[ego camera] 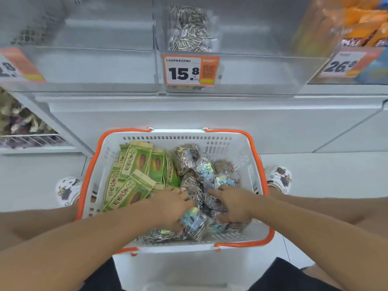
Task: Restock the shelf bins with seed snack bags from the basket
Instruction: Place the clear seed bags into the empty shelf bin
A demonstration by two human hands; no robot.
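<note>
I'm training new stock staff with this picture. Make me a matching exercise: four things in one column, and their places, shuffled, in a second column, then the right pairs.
Things
1. green paper bags
2. clear seed bags
3. 15.8 price tag
4. orange packets

Places
A. on the front of the middle shelf bin
B. in the right half of the basket, under both hands
C. in the upper right bin
D. in the left half of the basket

Pairs: 1-D, 2-B, 3-A, 4-C

The left hand and right hand both reach into the clear seed bags.
</note>
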